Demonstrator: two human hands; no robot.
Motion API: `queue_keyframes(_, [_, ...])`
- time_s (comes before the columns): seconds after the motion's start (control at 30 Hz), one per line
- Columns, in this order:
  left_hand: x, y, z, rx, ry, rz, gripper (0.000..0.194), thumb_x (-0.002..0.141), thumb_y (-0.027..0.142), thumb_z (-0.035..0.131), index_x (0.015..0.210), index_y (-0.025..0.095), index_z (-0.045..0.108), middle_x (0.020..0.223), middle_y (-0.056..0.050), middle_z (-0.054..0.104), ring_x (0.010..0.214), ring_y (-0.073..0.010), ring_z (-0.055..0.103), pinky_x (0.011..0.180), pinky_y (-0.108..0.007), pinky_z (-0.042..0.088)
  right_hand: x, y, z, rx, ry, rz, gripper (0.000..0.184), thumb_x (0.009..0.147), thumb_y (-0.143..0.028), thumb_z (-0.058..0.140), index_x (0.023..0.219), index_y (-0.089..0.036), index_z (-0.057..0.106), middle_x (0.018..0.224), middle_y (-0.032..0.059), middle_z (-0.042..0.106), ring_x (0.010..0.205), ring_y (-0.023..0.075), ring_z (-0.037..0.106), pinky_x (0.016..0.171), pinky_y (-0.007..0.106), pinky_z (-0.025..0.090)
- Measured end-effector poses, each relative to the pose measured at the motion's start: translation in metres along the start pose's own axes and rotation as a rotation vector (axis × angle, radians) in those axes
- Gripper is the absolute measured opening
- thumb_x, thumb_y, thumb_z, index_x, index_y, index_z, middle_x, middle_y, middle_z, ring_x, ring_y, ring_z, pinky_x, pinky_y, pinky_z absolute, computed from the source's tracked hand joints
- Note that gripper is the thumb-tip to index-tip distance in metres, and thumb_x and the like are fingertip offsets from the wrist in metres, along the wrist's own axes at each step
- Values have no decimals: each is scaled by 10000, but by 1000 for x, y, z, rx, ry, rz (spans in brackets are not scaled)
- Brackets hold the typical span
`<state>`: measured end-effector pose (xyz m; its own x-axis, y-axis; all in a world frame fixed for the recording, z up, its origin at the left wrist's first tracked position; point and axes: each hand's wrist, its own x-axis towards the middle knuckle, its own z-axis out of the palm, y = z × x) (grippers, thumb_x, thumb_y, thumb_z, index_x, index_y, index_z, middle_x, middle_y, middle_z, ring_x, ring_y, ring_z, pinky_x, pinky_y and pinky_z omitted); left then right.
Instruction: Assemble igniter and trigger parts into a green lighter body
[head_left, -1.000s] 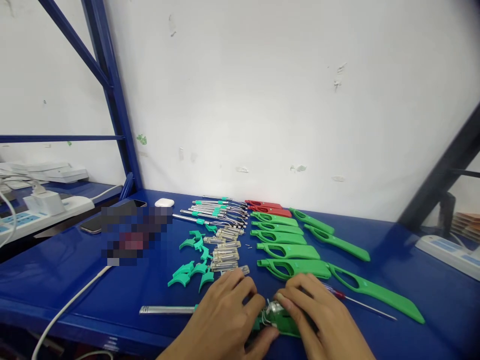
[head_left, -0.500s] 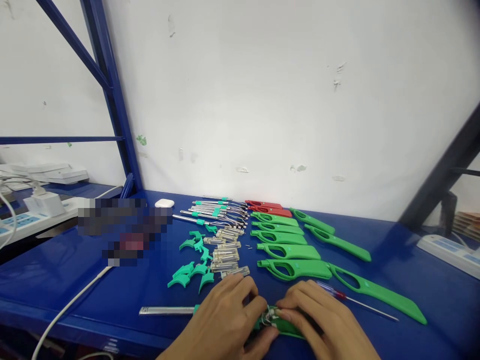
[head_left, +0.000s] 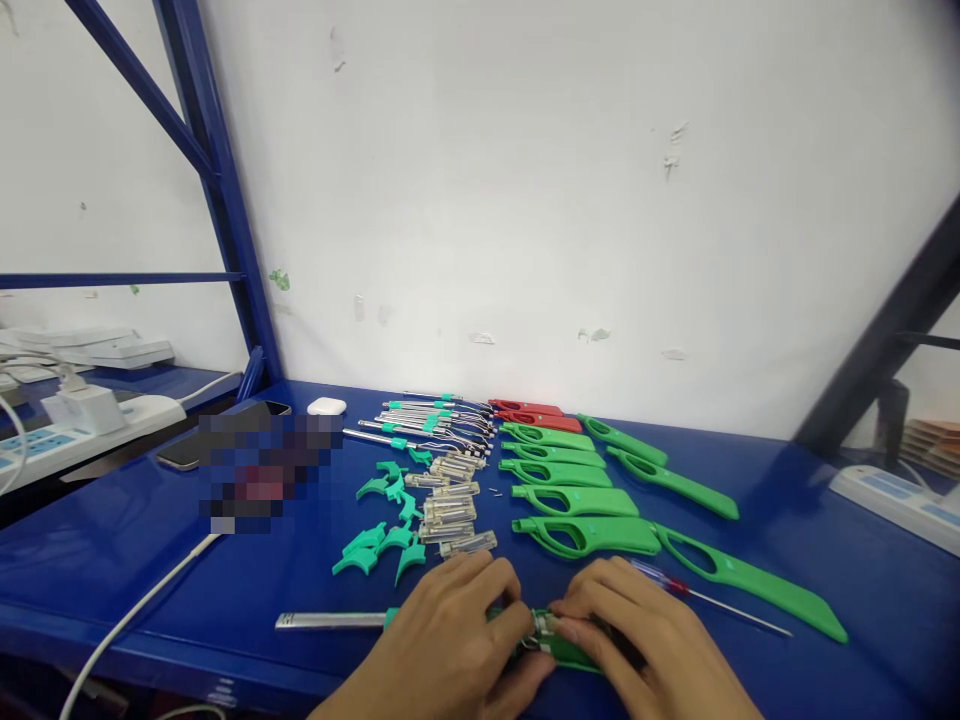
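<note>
A partly assembled long-reach lighter lies level near the table's front, its green handle shell uncovered on top. Its silver metal tube points left from under my left hand. That hand is closed, thumb and fingers gripping the lighter near its middle. My right hand is closed too, thumb and fingertips pinching at the handle's inner parts. Small wires and clear bits show between the fingertips; the rest is hidden by the hands. Right behind lie clear fuel tanks and teal triggers.
Green handle shells and red ones lie behind my right hand, with metal tubes with wires at the back. A screwdriver rests at the right. A white cable and power strips flank the table.
Both hands stay around the lighter, with small finger shifts over its inner parts. The whole view has moved slightly.
</note>
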<state>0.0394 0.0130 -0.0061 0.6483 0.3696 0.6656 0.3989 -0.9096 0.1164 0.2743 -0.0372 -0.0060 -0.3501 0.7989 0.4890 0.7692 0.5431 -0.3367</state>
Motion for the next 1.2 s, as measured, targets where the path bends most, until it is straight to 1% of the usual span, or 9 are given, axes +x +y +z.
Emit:
queue_keyframes(0.17, [1, 0, -2, 9, -10, 20, 202, 926, 207, 852, 978, 230, 658, 965, 11, 684, 786, -177, 659, 683, -303, 539, 0, -1, 0, 11, 0, 11, 310, 1179, -358, 496, 957, -283, 699, 921, -21, 747, 831, 178, 744, 725, 275, 599])
queue_keyframes(0.43, [2, -3, 1, 53, 7, 90, 212, 991, 249, 791, 860, 228, 625, 894, 26, 663, 723, -153, 611, 626, -306, 482, 0, 1, 1, 12, -6, 13, 232, 1149, -276, 554, 962, -283, 691, 932, -24, 744, 847, 184, 744, 715, 279, 596])
queue_keyframes(0.63, [1, 0, 1, 34, 13, 37, 179, 988, 268, 804, 918, 230, 643, 928, 20, 675, 755, -168, 638, 666, -305, 513, -1, 0, 1, 40, -34, 59, 191, 1107, -204, 609, 954, -282, 692, 942, -26, 741, 861, 179, 739, 743, 269, 580])
queue_keyframes(0.73, [3, -1, -11, 34, -88, 18, 213, 979, 347, 839, 1085, 243, 687, 1007, 4, 715, 857, -203, 696, 784, -331, 574, -3, 1, 1, 44, -64, 103, 190, 1113, -220, 599, 959, -286, 690, 966, -24, 740, 899, 181, 740, 774, 269, 575])
queue_keyframes(0.8, [4, -3, -26, 57, -179, -20, 380, 967, 354, 856, 1284, 254, 670, 1112, -16, 748, 990, -249, 733, 924, -393, 593, -3, 2, 1, 52, -86, 119, 180, 1124, -250, 593, 980, -295, 690, 1001, -25, 744, 938, 181, 740, 813, 270, 575])
queue_keyframes(0.83, [4, -4, -34, 78, -201, -70, 429, 969, 300, 848, 1351, 266, 654, 1180, -28, 756, 1069, -277, 739, 985, -434, 585, -2, 2, 1, 60, -98, 128, 176, 1130, -263, 590, 990, -299, 690, 1015, -27, 745, 950, 179, 739, 834, 271, 573])
queue_keyframes(0.9, [4, -6, -49, 91, -273, -140, 325, 988, 158, 775, 1279, 281, 695, 1165, -14, 764, 1068, -277, 748, 960, -430, 588, -2, 2, 0, 77, -116, 144, 177, 1138, -278, 581, 1002, -304, 692, 1029, -27, 745, 961, 178, 736, 860, 275, 567])
queue_keyframes(1.03, [3, -2, -63, 95, -493, -205, 214, 995, 130, 770, 1140, 286, 753, 1138, 5, 770, 1067, -267, 750, 931, -395, 577, -1, 1, -1, 94, -126, 161, 197, 1148, -290, 567, 998, -298, 694, 1017, -24, 743, 943, 174, 735, 851, 276, 559])
queue_keyframes(1.2, [3, 1, -57, 142, -514, -180, 208, 1004, 112, 759, 1142, 268, 761, 1145, -10, 771, 1052, -252, 745, 879, -351, 544, -2, 4, 1, 85, -108, 142, 197, 1146, -296, 574, 988, -301, 692, 1012, -31, 748, 943, 171, 735, 830, 266, 564])
